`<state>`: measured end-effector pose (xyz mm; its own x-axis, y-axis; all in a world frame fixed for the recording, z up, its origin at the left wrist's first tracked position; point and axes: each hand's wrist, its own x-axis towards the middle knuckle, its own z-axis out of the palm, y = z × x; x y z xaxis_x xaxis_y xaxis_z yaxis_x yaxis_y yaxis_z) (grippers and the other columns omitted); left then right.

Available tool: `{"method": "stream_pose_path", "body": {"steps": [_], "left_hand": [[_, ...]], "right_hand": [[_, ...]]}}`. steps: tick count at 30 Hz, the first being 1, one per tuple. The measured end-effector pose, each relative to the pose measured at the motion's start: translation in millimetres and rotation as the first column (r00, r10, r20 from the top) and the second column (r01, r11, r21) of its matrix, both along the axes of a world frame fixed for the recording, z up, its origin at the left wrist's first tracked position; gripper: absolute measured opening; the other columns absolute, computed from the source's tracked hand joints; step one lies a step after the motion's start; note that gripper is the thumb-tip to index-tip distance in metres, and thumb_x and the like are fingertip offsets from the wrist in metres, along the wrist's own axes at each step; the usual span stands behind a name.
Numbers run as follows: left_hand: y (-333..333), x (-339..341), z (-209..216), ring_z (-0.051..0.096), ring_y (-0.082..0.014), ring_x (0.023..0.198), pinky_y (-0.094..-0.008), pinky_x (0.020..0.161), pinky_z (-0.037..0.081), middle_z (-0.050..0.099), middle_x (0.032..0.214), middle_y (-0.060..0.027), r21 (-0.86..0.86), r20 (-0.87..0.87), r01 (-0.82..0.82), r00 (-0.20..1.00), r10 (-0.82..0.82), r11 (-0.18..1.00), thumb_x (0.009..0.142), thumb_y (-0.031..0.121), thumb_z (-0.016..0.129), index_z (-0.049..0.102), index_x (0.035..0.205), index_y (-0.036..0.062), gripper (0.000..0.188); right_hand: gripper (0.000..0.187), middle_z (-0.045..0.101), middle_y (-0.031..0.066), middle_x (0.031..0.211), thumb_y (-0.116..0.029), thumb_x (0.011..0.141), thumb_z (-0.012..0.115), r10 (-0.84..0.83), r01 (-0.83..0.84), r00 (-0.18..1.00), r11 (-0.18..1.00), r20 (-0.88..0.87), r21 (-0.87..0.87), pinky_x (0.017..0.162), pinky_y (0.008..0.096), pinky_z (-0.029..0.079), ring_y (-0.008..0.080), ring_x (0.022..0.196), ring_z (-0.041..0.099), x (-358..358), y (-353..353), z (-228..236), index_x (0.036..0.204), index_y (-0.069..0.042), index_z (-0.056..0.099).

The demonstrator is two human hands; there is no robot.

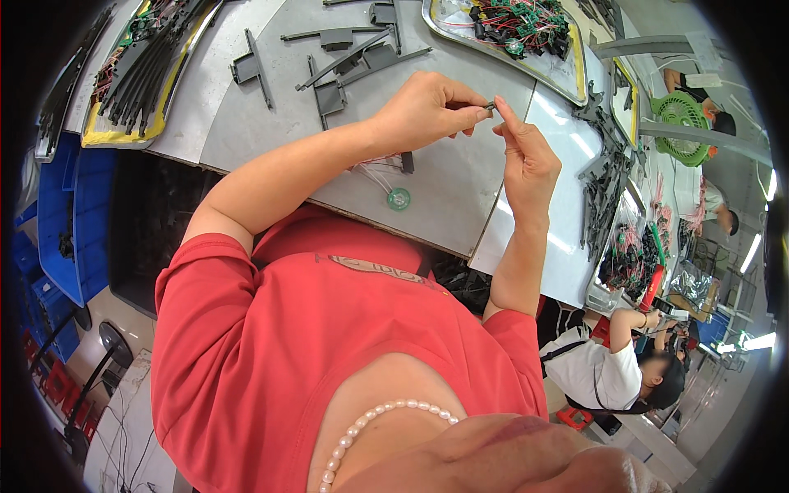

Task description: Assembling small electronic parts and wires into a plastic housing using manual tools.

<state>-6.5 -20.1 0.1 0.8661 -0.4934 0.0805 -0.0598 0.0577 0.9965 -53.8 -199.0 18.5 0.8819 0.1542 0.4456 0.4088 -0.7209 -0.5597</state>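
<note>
And the left hand pinches a dark part, mostly hidden, above the counter; right hand meets it, grip hard to make out! Nearer the body, a green disc with wires; farther out, brackets, and a tray cropped up top.

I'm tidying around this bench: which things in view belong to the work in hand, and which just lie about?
Likely in use:
- small dark piece between left hand and right hand
- green wired disc
- dark brackets

Apparently unrelated:
- green fan
- blue bin
</note>
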Motion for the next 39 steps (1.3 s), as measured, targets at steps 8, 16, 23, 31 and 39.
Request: {"method": "stream_pose_path", "body": {"steps": [8, 16, 23, 31, 39], "left_hand": [[-1.3, 0.5, -2.3, 0.054, -0.0071, 0.061, -0.0213, 0.056, 0.045, 0.062, 0.07, -0.0026, 0.022, -0.016, -0.028, 0.999, 0.028, 0.999, 0.087, 0.018, 0.06, 0.067, 0.098, -0.0009, 0.023], [-2.5, 2.6, -3.7, 0.054, -0.0069, 0.066, -0.0209, 0.058, 0.044, 0.061, 0.077, -0.0029, -0.037, -0.132, 0.205, 0.969, -0.208, 0.978, 0.089, 0.019, 0.06, 0.061, 0.095, -0.0009, 0.021], [-3.2, -1.2, -2.6, 0.057, -0.0092, 0.068, -0.0207, 0.059, 0.044, 0.062, 0.079, -0.0043, -0.079, -0.063, 0.195, 0.978, -0.2, 0.978, 0.087, 0.015, 0.062, 0.055, 0.093, -0.0009, 0.018], [-4.9, -1.0, -4.3, 0.057, -0.0099, 0.064, -0.0211, 0.057, 0.044, 0.062, 0.077, -0.0067, -0.219, -0.297, 0.239, 0.907, -0.298, 0.946, 0.086, 0.015, 0.063, 0.055, 0.103, -0.0017, 0.024], [-1.8, 3.6, -8.0, 0.039, -0.0069, 0.053, -0.0221, 0.047, 0.032, 0.056, 0.075, -0.0054, -0.447, -0.426, 0.229, 0.795, -0.431, 0.865, 0.088, 0.012, 0.059, 0.051, 0.099, -0.0018, 0.02]], "right_hand": [[0.037, 0.065, 0.0048, 0.08, -0.001, 0.086, 0.055, -0.097, 0.098, 0.995, 0.992, 0.012, -0.077, 0.062, 0.0251, 0.048, 0.0125, 0.07, 0.062, 0.1, 6.8, -8.3, 0.117, -0.019, 0.063], [0.03, 0.063, -0.0005, 0.081, -0.027, 0.089, 0.063, 0.053, 0.205, 0.897, 0.83, -0.439, 0.519, 0.064, 0.0196, 0.042, 0.006, 0.071, 0.054, 1.0, 6.5, -9.3, 0.105, -0.002, 0.064], [0.024, 0.062, -0.0009, 0.08, -0.022, 0.088, 0.064, 0.058, 0.202, 0.922, 0.771, -0.383, 0.604, 0.065, 0.0187, 0.041, 0.0045, 0.07, 0.053, 1.2, 10.6, -8.8, 0.096, -0.001, 0.066], [0.021, 0.059, -0.0017, 0.076, -0.017, 0.086, 0.065, -0.028, 0.224, 0.966, 0.597, -0.259, 0.771, 0.049, 0.0171, 0.029, 0.0013, 0.056, 0.038, 8.0, -3.5, -5.4, 0.096, 0.001, 0.064], [0.019, 0.063, 0.0039, 0.084, -0.016, 0.086, 0.064, 0.147, 0.277, 0.905, 0.509, -0.4, 0.815, 0.05, 0.0166, 0.031, 0.0021, 0.056, 0.041, 8.3, -8.5, -4.4, 0.096, 0.0, 0.064]]}}
